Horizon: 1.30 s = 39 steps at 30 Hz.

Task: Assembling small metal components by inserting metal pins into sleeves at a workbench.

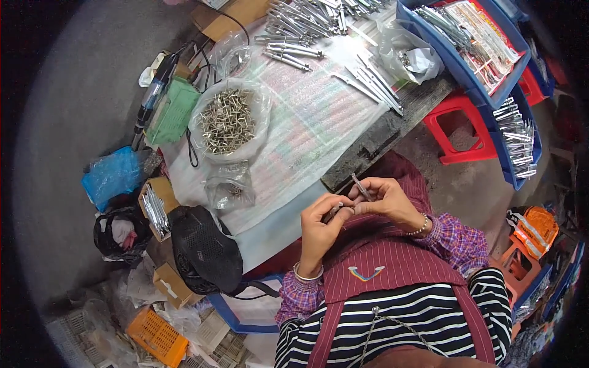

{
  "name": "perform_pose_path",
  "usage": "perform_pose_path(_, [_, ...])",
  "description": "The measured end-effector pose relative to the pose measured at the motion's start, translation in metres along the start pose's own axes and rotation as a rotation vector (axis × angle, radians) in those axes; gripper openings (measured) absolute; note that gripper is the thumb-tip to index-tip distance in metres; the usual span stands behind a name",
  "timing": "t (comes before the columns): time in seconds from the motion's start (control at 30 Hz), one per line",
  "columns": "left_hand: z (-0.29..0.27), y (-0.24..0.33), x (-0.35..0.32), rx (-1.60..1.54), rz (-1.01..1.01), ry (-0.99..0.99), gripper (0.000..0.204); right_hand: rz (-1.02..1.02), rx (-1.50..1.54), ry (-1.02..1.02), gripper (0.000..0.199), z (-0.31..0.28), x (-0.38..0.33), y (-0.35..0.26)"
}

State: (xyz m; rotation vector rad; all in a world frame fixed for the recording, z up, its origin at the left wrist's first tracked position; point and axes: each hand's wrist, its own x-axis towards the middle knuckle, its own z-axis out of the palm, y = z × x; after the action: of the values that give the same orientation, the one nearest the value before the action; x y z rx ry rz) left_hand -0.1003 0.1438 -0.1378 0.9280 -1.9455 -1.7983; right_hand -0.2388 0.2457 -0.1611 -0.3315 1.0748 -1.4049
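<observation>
Both hands meet above my lap, just off the table's near edge. My left hand (319, 230) is closed, pinching a small dark metal part (333, 211) mostly covered by its fingers. Between thumb and fingers, my right hand (389, 199) grips a slim silvery metal part (361, 186) that sticks up and away from me. The fingertips almost touch, and whether the two parts join cannot be seen. Further off on the table lie several long silvery metal parts (374, 83), with a large heap of similar ones (307, 24) behind them.
A plastic-lined bowl of short metal screws (227, 122) stands on the table's left, near a power screwdriver (153, 92). A black mesh bag (205, 248) sits at the near left corner. Blue trays (497, 92) and a red stool (460, 156) are on the right.
</observation>
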Motion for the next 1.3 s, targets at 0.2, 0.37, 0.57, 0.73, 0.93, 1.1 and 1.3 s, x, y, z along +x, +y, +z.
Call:
perform_pose_path(0.2, [0.0, 0.001, -0.001, 0.067, 0.035, -0.018, 0.012, 0.004, 0.018, -0.011, 0.025, -0.001, 0.001, 0.004])
perform_pose_path(0.37, [0.004, -0.002, 0.001, 0.012, 0.047, 0.091, 0.01, 0.112, 0.088, -0.004, 0.025, 0.003, -0.004, -0.006])
perform_pose_path(0.57, [0.003, -0.01, -0.002, -0.145, -0.022, 0.181, 0.006, 0.063, 0.144, 0.002, 0.03, 0.004, -0.005, 0.001])
perform_pose_path(0.73, [0.003, -0.013, -0.004, -0.134, 0.024, 0.192, 0.006, 0.065, 0.091, -0.015, 0.032, 0.007, -0.008, -0.003])
perform_pose_path(0.93, [0.006, -0.007, -0.006, -0.074, 0.034, 0.214, 0.005, 0.178, 0.225, -0.035, 0.032, 0.002, -0.008, 0.006])
perform_pose_path(1.1, [0.007, -0.011, -0.005, -0.086, 0.07, 0.215, 0.006, 0.238, 0.339, 0.023, 0.027, 0.009, -0.009, -0.001])
perform_pose_path(1.3, [0.009, -0.01, -0.003, -0.056, 0.079, 0.195, 0.007, 0.272, 0.385, 0.005, 0.023, 0.005, -0.009, -0.001])
